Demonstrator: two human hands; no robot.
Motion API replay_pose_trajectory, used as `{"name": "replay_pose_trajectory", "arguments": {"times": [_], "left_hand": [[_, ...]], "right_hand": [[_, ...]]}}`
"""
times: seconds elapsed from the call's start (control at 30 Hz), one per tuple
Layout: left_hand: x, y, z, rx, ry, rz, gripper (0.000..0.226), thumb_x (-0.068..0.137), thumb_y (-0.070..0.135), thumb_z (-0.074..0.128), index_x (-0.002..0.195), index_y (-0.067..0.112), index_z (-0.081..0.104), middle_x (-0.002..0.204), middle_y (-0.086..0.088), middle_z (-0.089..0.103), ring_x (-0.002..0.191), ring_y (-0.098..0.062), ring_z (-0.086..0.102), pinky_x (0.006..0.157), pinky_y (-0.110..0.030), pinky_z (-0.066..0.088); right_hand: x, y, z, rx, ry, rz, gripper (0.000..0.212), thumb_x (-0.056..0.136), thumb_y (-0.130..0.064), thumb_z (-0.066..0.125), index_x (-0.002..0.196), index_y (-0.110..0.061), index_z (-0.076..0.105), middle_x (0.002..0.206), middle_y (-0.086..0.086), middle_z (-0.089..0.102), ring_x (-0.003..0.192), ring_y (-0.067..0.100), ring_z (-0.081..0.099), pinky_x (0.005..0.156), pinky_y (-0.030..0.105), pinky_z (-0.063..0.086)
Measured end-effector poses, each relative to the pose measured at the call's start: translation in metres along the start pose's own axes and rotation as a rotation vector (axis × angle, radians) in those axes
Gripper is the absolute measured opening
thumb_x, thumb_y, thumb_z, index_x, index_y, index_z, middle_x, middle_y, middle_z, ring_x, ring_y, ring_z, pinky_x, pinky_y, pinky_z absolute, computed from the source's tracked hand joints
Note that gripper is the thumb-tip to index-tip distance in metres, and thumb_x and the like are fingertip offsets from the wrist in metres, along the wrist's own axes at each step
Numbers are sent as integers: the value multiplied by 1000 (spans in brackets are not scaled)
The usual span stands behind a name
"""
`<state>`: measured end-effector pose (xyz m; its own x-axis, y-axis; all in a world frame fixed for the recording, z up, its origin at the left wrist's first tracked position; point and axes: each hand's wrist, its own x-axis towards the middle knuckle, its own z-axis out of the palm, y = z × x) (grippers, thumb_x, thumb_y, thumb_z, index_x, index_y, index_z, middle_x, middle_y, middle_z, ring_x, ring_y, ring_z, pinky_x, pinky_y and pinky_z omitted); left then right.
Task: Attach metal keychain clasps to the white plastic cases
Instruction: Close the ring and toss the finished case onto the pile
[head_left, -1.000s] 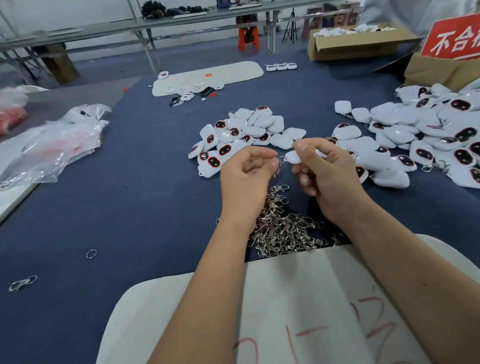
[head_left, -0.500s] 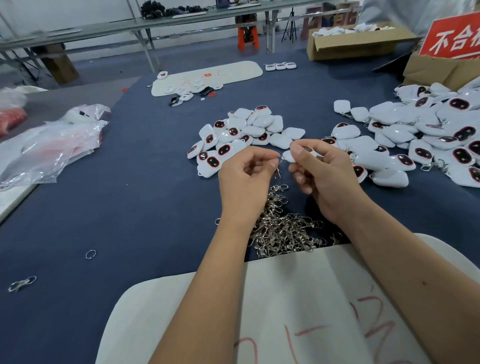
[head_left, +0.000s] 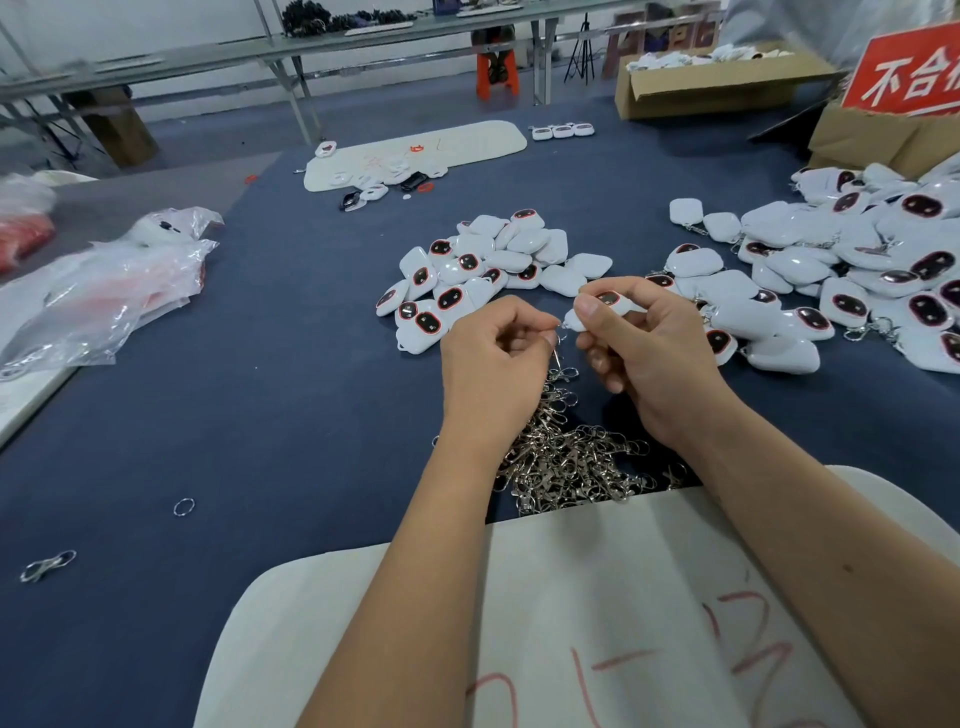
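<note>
In progress: left hand (head_left: 493, 364) pinching one metal clasp (head_left: 558, 358), right hand (head_left: 644, 353) pinching one white case (head_left: 602, 309), nearly meeting; clasp heap (head_left: 566, 457) below; bare cases (head_left: 483, 270) beyond; apparently clasped cases (head_left: 841, 270) piled right.

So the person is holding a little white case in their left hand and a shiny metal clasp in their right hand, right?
Not quite: the hands are swapped. In the head view, the right hand pinches the white case, and the left hand pinches the metal clasp, which dangles above the clasp pile.
</note>
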<state>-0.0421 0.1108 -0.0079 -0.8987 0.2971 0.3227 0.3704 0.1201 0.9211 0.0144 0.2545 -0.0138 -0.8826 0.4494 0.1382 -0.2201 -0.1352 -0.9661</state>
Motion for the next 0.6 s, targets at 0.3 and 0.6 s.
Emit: {"name": "replay_pose_trajectory", "arguments": {"times": [0.3,0.6], "left_hand": [[-2,-4,0,95,-19,81,25,87,-3,69,80,21,73,69,12,66,62,-6,58,61,-13,46],[-4,6,8,-222,-7,-166,15,88,0,75,89,14,69,82,-1,74,75,-8,69,76,-25,59]], "right_hand": [[0,2,2,-87,0,-40,22,94,-19,76,111,-8,67,68,7,67,49,14,52,39,21,38],[1,0,0,83,-29,-8,8,97,-23,71,102,-17,71,70,5,68,49,10,51,40,19,36]]}}
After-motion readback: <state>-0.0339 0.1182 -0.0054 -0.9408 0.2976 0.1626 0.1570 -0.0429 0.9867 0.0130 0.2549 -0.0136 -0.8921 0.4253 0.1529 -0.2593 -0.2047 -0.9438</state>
